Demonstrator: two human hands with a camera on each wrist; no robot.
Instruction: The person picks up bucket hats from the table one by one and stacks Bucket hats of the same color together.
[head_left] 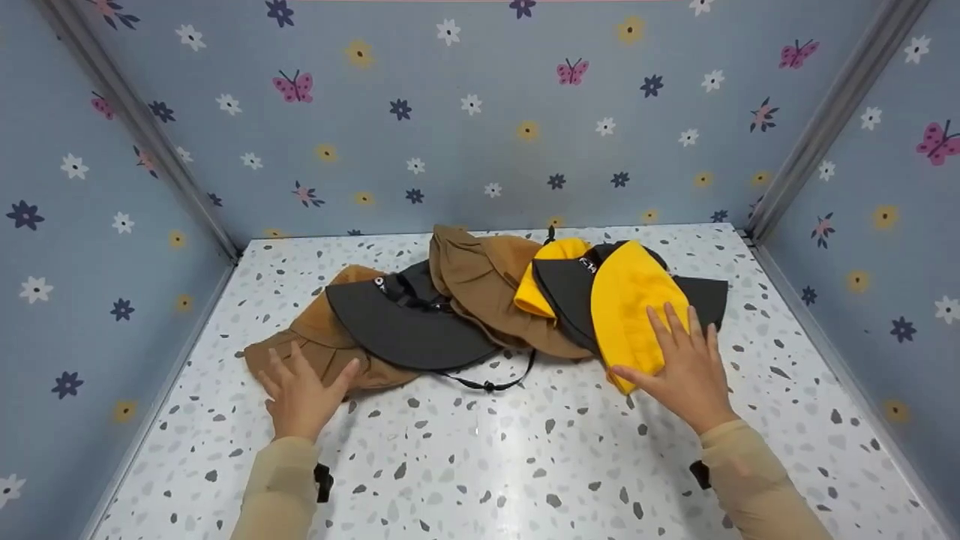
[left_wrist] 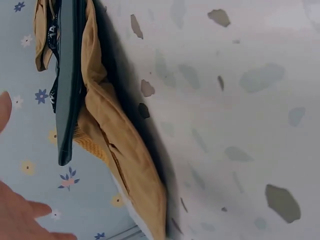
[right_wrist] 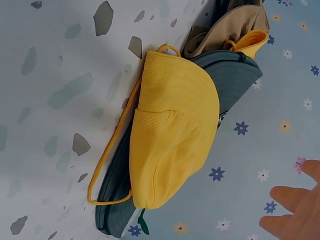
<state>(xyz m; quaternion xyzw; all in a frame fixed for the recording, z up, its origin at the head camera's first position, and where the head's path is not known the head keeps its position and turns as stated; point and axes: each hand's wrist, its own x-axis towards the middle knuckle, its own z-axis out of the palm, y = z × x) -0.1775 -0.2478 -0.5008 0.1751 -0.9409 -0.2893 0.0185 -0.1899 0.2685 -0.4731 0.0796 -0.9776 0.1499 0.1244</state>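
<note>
A row of overlapping sun hats lies across the table. At its left end is a brown hat (head_left: 382, 375), with a dark grey wide-brimmed hat (head_left: 420, 337) on top. A second brown hat (head_left: 487, 285) sits mid-row. On the right, a folded yellow hat (right_wrist: 170, 125) lies over another dark grey hat (head_left: 562, 285). My left hand (head_left: 306, 397), fingers spread, hovers over the left brown hat; the left wrist view shows a gap between them. My right hand (head_left: 690, 375) is spread above the yellow hat, apart from it in the right wrist view. Neither hand holds anything.
A black chin cord with a toggle (head_left: 489, 386) trails in front of the hats. More yellow fabric (head_left: 534, 296) shows behind the right dark brim. Flowered blue panels (head_left: 480, 150) enclose the speckled white table (head_left: 465, 465) at the back and both sides.
</note>
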